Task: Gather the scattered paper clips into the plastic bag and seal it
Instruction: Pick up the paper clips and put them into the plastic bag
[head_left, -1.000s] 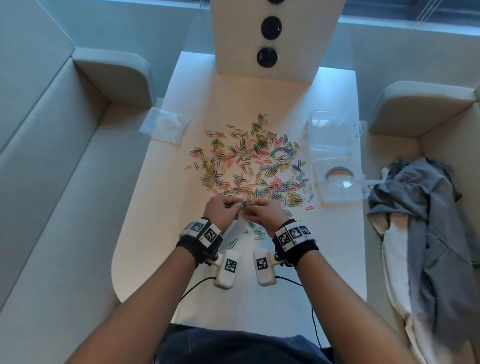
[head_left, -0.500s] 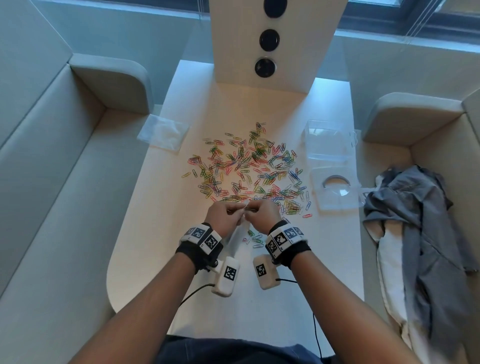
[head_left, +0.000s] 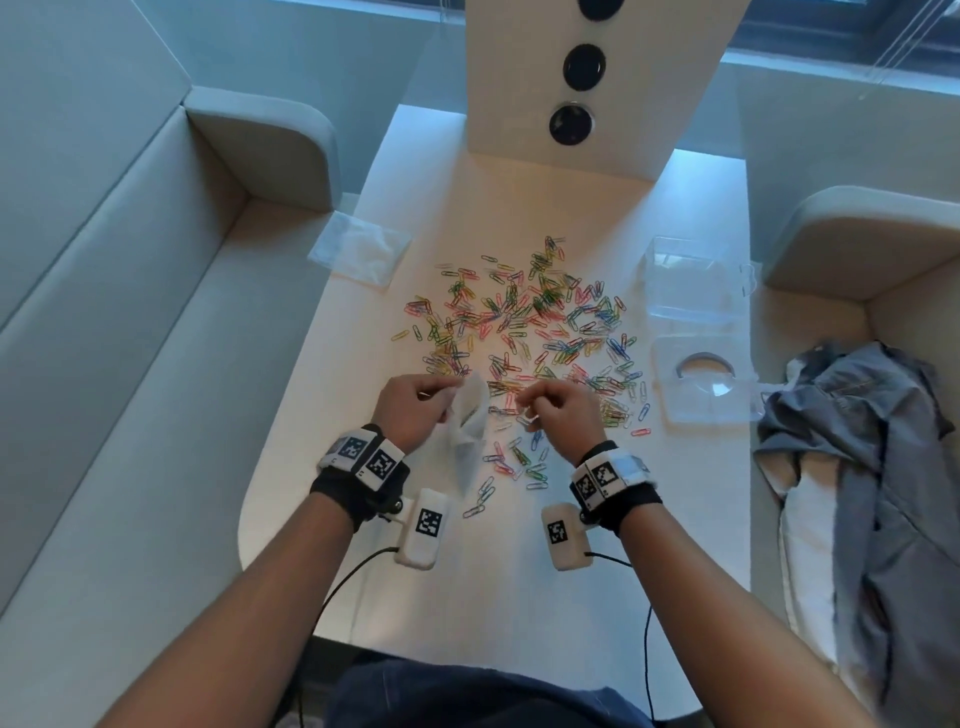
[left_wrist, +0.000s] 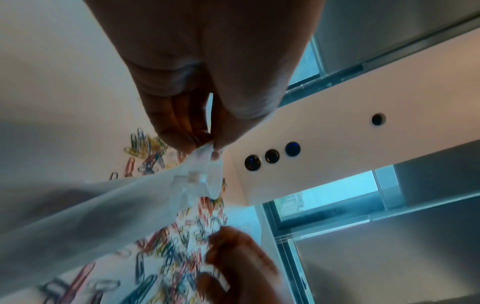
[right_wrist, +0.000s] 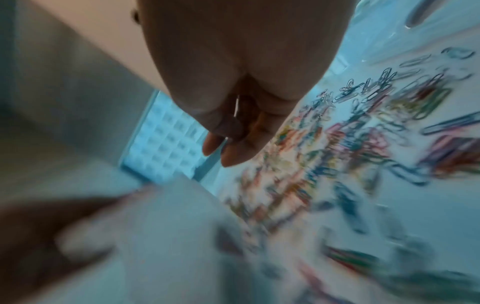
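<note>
Head view, near edge first: my left hand (head_left: 410, 410) pinches the plastic bag (head_left: 470, 426) by its top corner, fingers (left_wrist: 182, 131) curled on the zip strip. Bag hangs limp just above the table (head_left: 519, 597); I see no clips inside. Right hand (head_left: 558, 413) sits just beside it, fingers loosely curled; whether it holds a clip I can't tell, right wrist view is blurred. Paper clips (head_left: 524, 322) are spread past both hands, a few stragglers (head_left: 514, 462) nearer me.

Risks, my read: one-corner pinch leaves the mouth collapsed, so clips fed in could bounce out; the dangling bag could also sweep stragglers off the near edge.

Farther out: clear box (head_left: 691, 283) and lid (head_left: 701, 384) on the right, both look empty. Second bag (head_left: 361, 252) far left, flat, contents unclear.
</note>
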